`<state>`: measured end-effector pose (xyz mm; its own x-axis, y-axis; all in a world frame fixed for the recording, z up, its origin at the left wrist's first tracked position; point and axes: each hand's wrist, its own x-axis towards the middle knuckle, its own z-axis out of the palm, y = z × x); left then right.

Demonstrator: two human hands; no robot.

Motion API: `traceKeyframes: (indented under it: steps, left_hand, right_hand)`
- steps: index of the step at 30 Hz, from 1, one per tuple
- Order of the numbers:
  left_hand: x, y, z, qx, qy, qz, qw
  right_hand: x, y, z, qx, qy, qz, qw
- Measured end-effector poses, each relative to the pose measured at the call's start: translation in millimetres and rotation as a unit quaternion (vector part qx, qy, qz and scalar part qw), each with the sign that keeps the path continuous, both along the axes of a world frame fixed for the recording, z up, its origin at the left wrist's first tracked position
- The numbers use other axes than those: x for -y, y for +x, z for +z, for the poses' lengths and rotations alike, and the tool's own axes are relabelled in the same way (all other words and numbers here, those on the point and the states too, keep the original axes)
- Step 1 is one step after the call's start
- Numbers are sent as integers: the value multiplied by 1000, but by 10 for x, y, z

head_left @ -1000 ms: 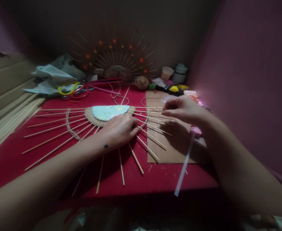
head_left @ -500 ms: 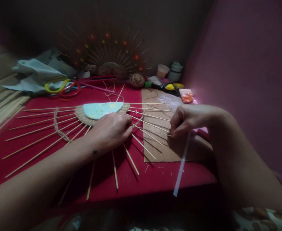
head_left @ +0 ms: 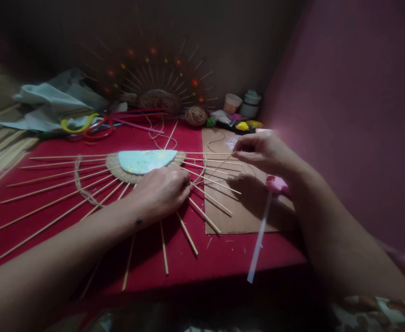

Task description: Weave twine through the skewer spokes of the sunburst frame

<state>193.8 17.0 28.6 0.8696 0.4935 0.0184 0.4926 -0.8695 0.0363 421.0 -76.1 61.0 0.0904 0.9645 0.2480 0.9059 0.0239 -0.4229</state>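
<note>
I'm watching both hands from far off, and I call the middle of my view the middle of the clock. The fan (head_left: 114, 168) lies on the red tabletop (head_left: 219, 257), toward 9 o'clock. It is a woven half moon with a pale blue patch (head_left: 146, 160) on it. Thin sticks (head_left: 164, 249) poke out from it like sun rays. A twisted band of string (head_left: 77, 177) crosses the sticks at the fan's 9 o'clock side, and I can see part of another at its 3 o'clock side.

The left hand (head_left: 164, 191) is at 8 o'clock, palm down over the fan, its fingers bent and pinching some thin string (head_left: 212, 171) by the sticks. The right hand (head_left: 266, 150) is up in the air at 3 o'clock, finger and thumb pressed together on that same string. The two hands are well apart, with the string running between them.

Under the right hand I see brown cardboard (head_left: 237, 226), with some stick ends over it. A pink tool (head_left: 276, 183) with a long clear stick (head_left: 260, 237) is near that arm, toward 4 o'clock.

A string ball (head_left: 196, 116) sits at 12 o'clock. A cup (head_left: 232, 103) and a jar (head_left: 250, 105) are at 1 o'clock. Red-handled scissors (head_left: 98, 138) lie toward 10 o'clock.
</note>
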Motion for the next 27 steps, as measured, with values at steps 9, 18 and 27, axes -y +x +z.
traceKeyframes:
  steps: [9, 18, 27]
  left_hand:
    - [-2, 11, 31, -24, -44, -8, 999]
    - [9, -44, 177, -57, -79, -43, 994]
    - [101, 229, 207, -3, -45, 3, 999]
  right_hand:
    - [-281, -141, -332, 73, 33, -73, 994]
    - [-300, -263, -377, 32, 4, -62, 998]
    - [-268, -366, -364, -1, -10, -59, 998]
